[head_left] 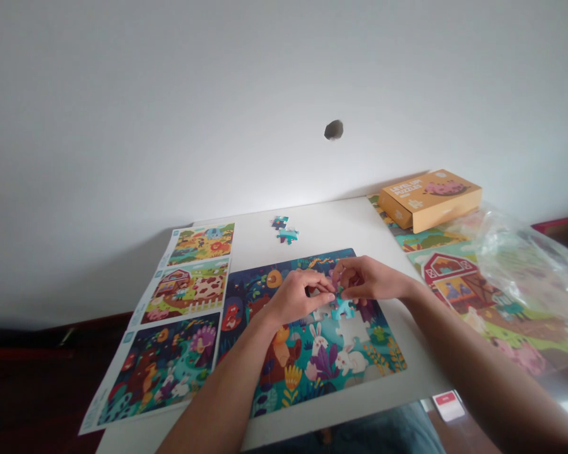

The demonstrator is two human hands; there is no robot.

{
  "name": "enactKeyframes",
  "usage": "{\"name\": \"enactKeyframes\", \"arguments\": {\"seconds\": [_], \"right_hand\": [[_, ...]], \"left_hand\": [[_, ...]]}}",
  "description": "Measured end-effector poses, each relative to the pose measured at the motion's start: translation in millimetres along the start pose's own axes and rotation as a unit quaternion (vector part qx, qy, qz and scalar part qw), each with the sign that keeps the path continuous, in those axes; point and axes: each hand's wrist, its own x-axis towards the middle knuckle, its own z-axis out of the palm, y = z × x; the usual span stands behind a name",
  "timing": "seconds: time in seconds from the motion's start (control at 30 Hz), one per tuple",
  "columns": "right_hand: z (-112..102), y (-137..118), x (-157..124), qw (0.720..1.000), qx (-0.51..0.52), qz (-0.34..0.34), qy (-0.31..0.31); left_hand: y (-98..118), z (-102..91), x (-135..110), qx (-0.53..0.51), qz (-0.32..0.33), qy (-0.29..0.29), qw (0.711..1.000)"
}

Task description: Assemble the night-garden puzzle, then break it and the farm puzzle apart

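Maybe the curled left hand (300, 293) and right hand (366, 277) (can't tell if pinching) are filling the puzzle (324, 356); next, match shapes.

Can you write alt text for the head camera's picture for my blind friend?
A person's left hand and right hand are close together over an unfinished animal jigsaw puzzle on a white table. Loose pieces lie beyond it, a picture sheet to its left, and an orange box at upper right.

L hand (303, 295) & R hand (373, 277) bare; L forearm (230, 384) & R forearm (483, 356) likewise, narrowing twd hands. Blue-grey, denim-type garment (392, 432) w/ soft creases, partly vis.
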Motion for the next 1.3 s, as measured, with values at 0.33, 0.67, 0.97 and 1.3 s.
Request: {"name": "enactKeyframes", "arguments": {"seconds": [0.33,0.67,0.97,1.3], "right_hand": [[-2.7,2.6,0.4,0.998,-0.028,-0.004,0.059],[-8.4,3.7,5.5,0.953,-0.051,-0.059,0.293],[10.4,15.2,21.4,0.935,-0.211,-0.064,0.279],[18.8,24.4,40.9,0.880,-0.373,-0.123,0.268]], "left_hand": [[-6.4,-4.8,0.4,-0.013,-0.037,0.074,0.996],[-26.5,-12.7,6.9,-0.019,-0.052,0.316,0.947],[-37.2,-16.0,8.5,0.057,-0.070,0.353,0.931],[-37.3,-12.8,8.3,0.200,-0.062,0.271,0.940]]}}
